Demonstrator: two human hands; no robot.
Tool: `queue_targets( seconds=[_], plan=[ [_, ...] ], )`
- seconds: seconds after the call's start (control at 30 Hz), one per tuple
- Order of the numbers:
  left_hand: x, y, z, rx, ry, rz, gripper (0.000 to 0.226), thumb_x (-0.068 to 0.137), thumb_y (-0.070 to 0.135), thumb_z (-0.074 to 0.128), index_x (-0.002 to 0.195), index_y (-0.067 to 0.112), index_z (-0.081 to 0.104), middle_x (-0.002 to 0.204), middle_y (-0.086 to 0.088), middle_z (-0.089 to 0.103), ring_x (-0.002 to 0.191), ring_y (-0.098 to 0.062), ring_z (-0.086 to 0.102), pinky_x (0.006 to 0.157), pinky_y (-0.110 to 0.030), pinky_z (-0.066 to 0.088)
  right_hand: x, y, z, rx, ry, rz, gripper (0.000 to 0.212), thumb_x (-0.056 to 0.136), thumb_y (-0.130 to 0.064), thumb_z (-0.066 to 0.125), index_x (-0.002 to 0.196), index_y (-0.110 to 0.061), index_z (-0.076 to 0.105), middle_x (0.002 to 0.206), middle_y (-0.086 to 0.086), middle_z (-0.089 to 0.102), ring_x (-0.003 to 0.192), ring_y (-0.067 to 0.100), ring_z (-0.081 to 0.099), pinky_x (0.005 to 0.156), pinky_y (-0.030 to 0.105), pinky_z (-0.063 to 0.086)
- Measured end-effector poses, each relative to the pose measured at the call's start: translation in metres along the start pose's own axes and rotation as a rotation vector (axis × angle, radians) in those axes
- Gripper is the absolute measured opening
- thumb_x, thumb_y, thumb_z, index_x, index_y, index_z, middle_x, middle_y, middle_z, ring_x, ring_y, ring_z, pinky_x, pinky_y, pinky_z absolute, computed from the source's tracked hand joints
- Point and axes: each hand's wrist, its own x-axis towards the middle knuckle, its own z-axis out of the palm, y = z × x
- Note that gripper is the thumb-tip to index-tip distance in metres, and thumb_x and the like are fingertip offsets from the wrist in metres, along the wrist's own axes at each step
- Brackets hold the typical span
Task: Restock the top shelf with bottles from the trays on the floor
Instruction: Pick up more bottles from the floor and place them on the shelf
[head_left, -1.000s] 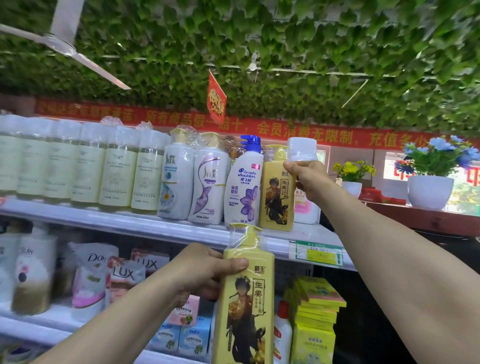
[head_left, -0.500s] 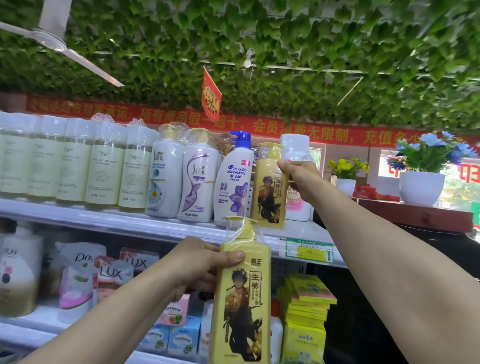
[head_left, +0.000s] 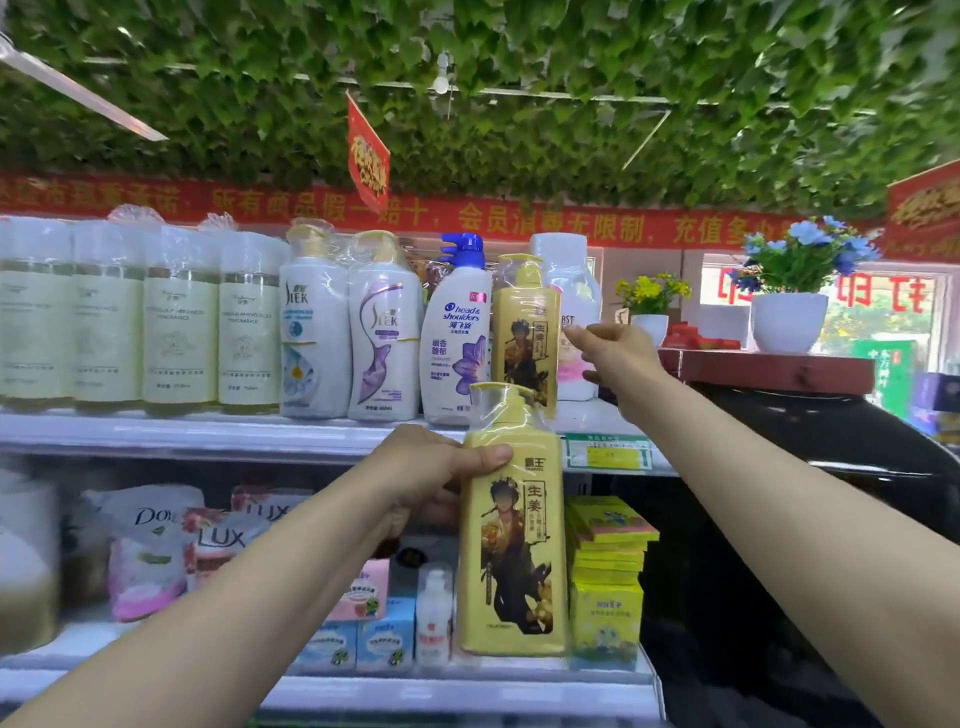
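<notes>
- left hand grips yellow pump bottle below top shelf
- right hand fingers loosely curled, empty, beside white bottle on shelf

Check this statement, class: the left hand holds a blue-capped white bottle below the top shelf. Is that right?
Not quite. In the head view the left hand grips a yellow pump bottle, not a blue-capped white one, below the top shelf.
</notes>
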Motion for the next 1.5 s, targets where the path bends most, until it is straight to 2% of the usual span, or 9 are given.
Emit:
queue_targets(
  seconds=[0.17,0.27,0.37,0.63,0.93,1.1,1.3,1.43,1.5],
  plan=[
    [0.007,0.011,-0.005,-0.002,0.020,0.072,0.045,0.074,0.025,0.086,0.107,0.000,0.070,0.082,-0.009,0.078,0.065,-0.018,0.075,0.055,-0.027,0.058,-0.078,0.009,-0.012,-0.040,-0.159,0.048,0.041,0.094,-0.038,0.068,0.121,-0.008,0.066,0.116,0.007,0.072,0.103,0.019,0.068,0.080,0.030,0.058],
    [0.010,0.018,-0.007,-0.019,0.023,0.097,0.045,0.072,0.024,0.087,0.106,0.002,0.069,0.080,-0.006,0.078,0.064,-0.016,0.075,0.051,-0.025,0.056,-0.113,0.014,-0.009,0.069,-0.317,0.231,0.040,0.097,-0.045,0.059,0.117,-0.012,0.071,0.109,0.007,0.077,0.106,0.024,0.071,0.091,0.038,0.057],
    [0.011,0.023,-0.009,-0.036,0.022,0.113,0.040,0.072,0.022,0.087,0.102,0.005,0.066,0.072,-0.003,0.076,0.054,-0.013,0.072,0.043,-0.023,0.053,-0.140,0.019,-0.012,0.094,-0.334,0.298,0.042,0.097,-0.049,0.058,0.113,-0.013,0.072,0.104,0.005,0.078,0.095,0.019,0.072,0.087,0.034,0.057],
    [0.012,0.026,-0.008,-0.044,-0.038,0.092,0.050,0.072,0.027,0.087,0.109,0.001,0.065,0.071,-0.008,0.076,0.061,-0.020,0.075,0.050,-0.031,0.059,-0.176,0.027,-0.023,0.001,-0.445,0.254,0.032,0.087,-0.022,0.075,0.116,-0.010,0.071,0.113,0.007,0.075,0.097,0.019,0.071,0.089,0.035,0.056],
    [0.016,0.038,-0.009,-0.118,-0.013,0.145,0.046,0.074,0.022,0.085,0.111,0.005,0.066,0.087,-0.011,0.078,0.074,-0.023,0.077,0.056,-0.029,0.060,-0.155,0.014,-0.018,0.066,-0.317,0.271,0.034,0.087,-0.013,0.075,0.119,-0.004,0.066,0.099,0.012,0.072,0.088,0.027,0.066,0.097,0.047,0.051],
    [0.023,0.038,-0.014,-0.024,0.108,0.209,0.025,0.081,0.017,0.082,0.102,0.015,0.068,0.098,-0.010,0.075,0.084,-0.025,0.075,0.067,-0.033,0.062,-0.124,-0.004,-0.020,0.152,-0.288,0.258,0.032,0.088,-0.016,0.074,0.117,-0.006,0.069,0.101,0.011,0.073,0.087,0.022,0.069,0.082,0.037,0.058],
    [0.030,0.062,-0.004,-0.063,0.074,0.239,0.028,0.095,0.014,0.067,0.123,0.015,0.067,0.094,-0.008,0.072,0.076,-0.020,0.068,0.064,-0.031,0.059,-0.077,-0.031,-0.020,0.154,-0.271,0.184,0.021,0.089,-0.013,0.074,0.108,-0.010,0.069,0.085,0.005,0.074,0.079,0.019,0.072,0.079,0.034,0.059],
    [0.038,0.076,0.008,-0.038,0.070,0.217,0.039,0.101,0.014,0.057,0.139,0.022,0.056,0.084,-0.002,0.063,0.071,-0.014,0.061,0.080,-0.035,0.056,-0.051,-0.037,-0.012,0.159,-0.240,0.178,0.030,0.087,-0.011,0.076,0.116,-0.006,0.069,0.091,0.008,0.075,0.085,0.021,0.072,0.092,0.041,0.058],
    [0.043,0.079,0.014,-0.027,0.084,0.203,0.038,0.102,0.014,0.054,0.139,0.023,0.054,0.095,-0.005,0.065,0.078,-0.014,0.062,0.078,-0.034,0.053,-0.042,-0.035,-0.010,0.154,-0.233,0.185,0.032,0.087,-0.010,0.075,0.119,-0.006,0.068,0.096,0.009,0.075,0.085,0.021,0.072,0.086,0.037,0.059]
  ],
)
